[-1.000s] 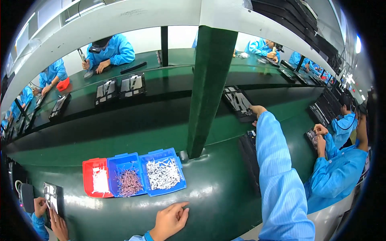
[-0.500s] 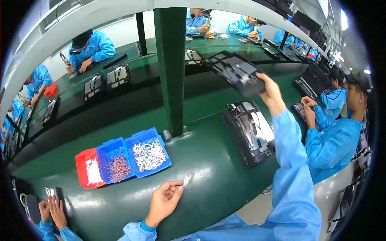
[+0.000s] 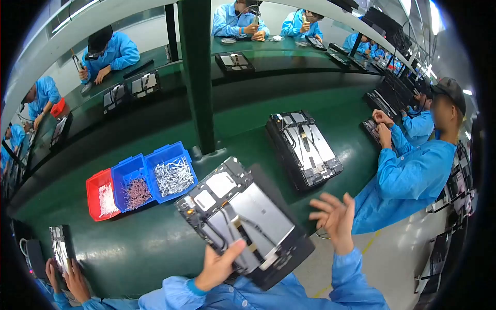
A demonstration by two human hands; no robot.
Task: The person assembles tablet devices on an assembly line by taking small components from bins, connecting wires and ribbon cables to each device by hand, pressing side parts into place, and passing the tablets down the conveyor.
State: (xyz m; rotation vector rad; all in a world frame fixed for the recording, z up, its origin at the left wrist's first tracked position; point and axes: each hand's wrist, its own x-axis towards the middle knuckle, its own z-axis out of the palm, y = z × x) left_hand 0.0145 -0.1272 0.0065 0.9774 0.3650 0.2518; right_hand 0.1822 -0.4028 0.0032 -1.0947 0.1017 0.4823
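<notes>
Left hand grips opened tablet; right hand spread beside.

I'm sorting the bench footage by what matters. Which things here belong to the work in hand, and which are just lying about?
In hand:
- opened tablet chassis, gripped at its near edge by the left hand
- right hand, open, just off the chassis

Lying about:
- stack of opened chassis on the green bench
- red bin
- two blue bins of small parts

bare green table lies open between the bins and the near edge. behind it stand the red bin and two blue bins, the green post, and a second device tray at right.
</notes>
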